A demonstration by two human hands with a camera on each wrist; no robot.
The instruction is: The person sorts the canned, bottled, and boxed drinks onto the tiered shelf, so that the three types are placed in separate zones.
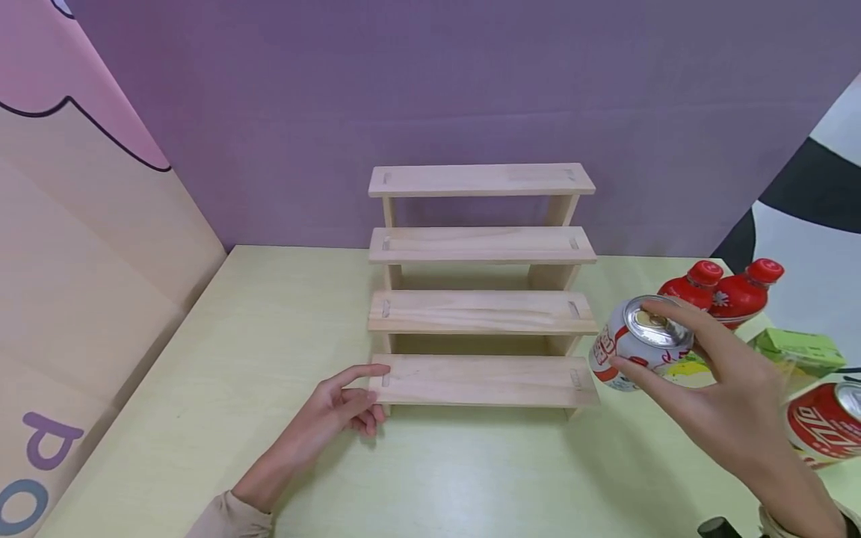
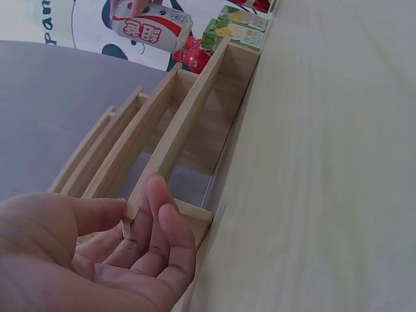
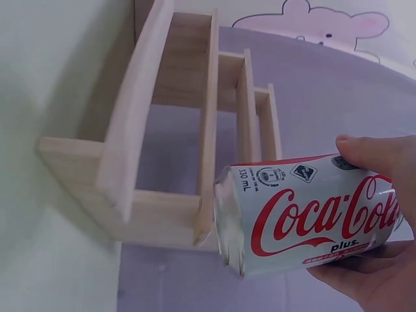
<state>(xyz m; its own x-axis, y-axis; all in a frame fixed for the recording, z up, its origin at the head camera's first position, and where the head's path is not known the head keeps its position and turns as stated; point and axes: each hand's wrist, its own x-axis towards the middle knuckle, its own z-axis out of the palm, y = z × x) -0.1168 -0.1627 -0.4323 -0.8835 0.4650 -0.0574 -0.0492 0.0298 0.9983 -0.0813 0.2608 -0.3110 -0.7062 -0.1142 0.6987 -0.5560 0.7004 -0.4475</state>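
"What has the right hand [image 1: 733, 396] got?"

"From my station I see it clamped on a white can [image 1: 608, 359], thumb on the near side and a finger over the rim of the top. My right wrist camera reads 'Coca-Cola plus' along its side."

"Where does that put the can?"

"Up off the worktop [image 1: 484, 478], just beside the right end of a stepped wooden shelf [image 1: 480, 312]. I can't tell from here whether the two touch."

"And the left hand [image 1: 343, 403]?"

"I have it pinching the left end of the shelf's lowest, nearest board, thumb and fingers together on the wood."

"What do you get further out?"

"Over on the right, past the white can, I see two red-capped bottles [image 1: 740, 297] close together. Nearer than those I have a green carton [image 1: 803, 347], and nearer again a red can [image 1: 824, 422] at the right edge of my head view. The shelf stands in the middle, its four boards rising toward the far side, and a purple backdrop [image 1: 437, 90] runs behind it."
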